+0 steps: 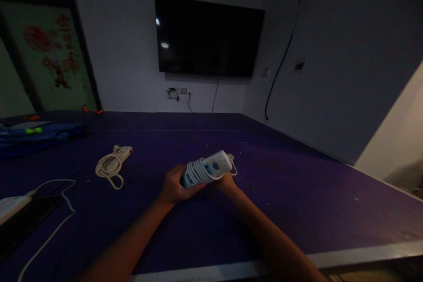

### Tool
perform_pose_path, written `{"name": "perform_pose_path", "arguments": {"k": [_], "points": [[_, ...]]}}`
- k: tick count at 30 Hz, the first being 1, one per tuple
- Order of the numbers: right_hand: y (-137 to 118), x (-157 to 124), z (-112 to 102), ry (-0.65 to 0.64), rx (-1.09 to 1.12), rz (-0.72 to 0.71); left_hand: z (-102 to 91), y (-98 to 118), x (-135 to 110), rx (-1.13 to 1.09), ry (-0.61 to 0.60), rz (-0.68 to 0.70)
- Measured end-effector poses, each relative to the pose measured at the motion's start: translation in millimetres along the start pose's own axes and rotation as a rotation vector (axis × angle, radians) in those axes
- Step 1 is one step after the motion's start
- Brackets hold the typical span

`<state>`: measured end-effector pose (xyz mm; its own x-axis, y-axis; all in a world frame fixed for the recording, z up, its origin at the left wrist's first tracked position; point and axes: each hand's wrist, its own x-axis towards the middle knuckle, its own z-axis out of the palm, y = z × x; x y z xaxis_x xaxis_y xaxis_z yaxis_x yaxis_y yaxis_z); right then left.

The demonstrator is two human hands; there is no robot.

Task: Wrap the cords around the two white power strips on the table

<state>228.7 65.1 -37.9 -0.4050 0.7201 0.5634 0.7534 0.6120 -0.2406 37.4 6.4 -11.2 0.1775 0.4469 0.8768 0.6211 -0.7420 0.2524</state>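
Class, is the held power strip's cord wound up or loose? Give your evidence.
Wound up: the white cord wraps the power strip in several close turns, with a small loop sticking out at one end.

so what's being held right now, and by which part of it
A white power strip wrapped in cord: the left hand grips its left end; the right hand is beneath its right end, fingers hidden.
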Motion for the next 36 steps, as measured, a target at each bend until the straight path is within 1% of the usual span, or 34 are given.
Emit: {"name": "perform_pose_path", "arguments": {"k": [2,4,7,10,13,16,21,24,30,34,36], "points": [[-3.5,0.3,-3.8,-0.033,-0.066,0.054,-0.5,-4.8,1.2,0.025,0.025,-0.104],[-9.0,0.1,-9.6,-0.11,-0.14,0.082,-1.6,-10.0,2.8,0.052,0.061,-0.22],[-18.6,-0.3,-17.0,-0.211,-0.198,0.044,-3.9,-17.4,5.8,0.042,0.111,-0.399],[-26.7,-0.2,-19.4,-0.239,-0.22,0.008,-4.3,-23.2,8.3,-0.023,0.156,-0.549],[-33.4,0.5,-20.4,-0.259,-0.282,0.004,-2.1,-27.7,9.6,-0.072,0.208,-0.647],[-41.0,1.3,-23.7,-0.278,-0.312,-0.023,0.5,-30.9,9.9,-0.078,0.247,-0.684],[-53.8,0.8,-29.9,-0.277,-0.321,-0.103,2.7,-32.1,8.9,-0.1,0.269,-0.741],[-57.9,-1.1,-31.4,-0.26,-0.341,-0.149,3.3,-30.2,8.9,-0.151,0.248,-0.755],[-63.8,-5.6,-34.4,-0.222,-0.363,-0.212,6.3,-28.8,10.0,-0.24,0.216,-0.703],[-66.4,-5.9,-34.7,-0.216,-0.368,-0.242,8.9,-31.4,7.7,-0.209,0.187,-0.725],[-65.6,-5.6,-33.9,-0.197,-0.373,-0.245,8.7,-32.5,6.9,-0.147,0.164,-0.705]]}}
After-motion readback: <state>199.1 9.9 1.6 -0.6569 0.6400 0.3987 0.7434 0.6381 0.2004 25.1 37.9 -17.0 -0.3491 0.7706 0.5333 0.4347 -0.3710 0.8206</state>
